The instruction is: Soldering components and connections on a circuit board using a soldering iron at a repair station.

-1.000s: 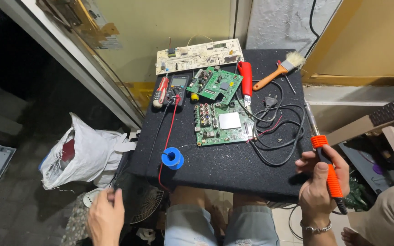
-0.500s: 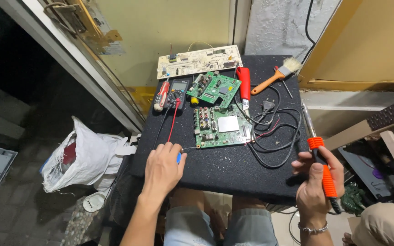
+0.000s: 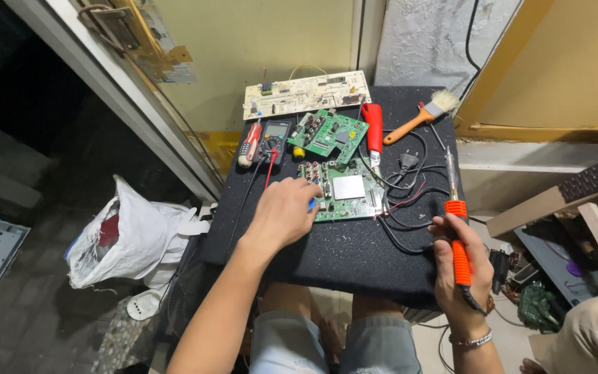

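1. Two hands at work over a black padded board (image 3: 354, 256) resting across the person's lap.
2. Left hand (image 3: 282, 215): fingers curled down at the left edge of the green circuit board (image 3: 344, 190), closed over a small blue item (image 3: 311, 203) of which only a sliver shows; what it is cannot be told.
3. Right hand (image 3: 459, 266): fist gripping the orange handle of a soldering iron (image 3: 455, 221), metal tip pointing away from the person, held over the board's right edge.
4. Black cable (image 3: 410, 201) looped between circuit board and iron.
5. Far side of board: multimeter (image 3: 274, 138), second green board (image 3: 330, 133), pale long board (image 3: 306, 93), red-handled tool (image 3: 372, 128), orange-handled brush (image 3: 420, 116).
6. White plastic bag (image 3: 129, 232) on the floor, to the left.
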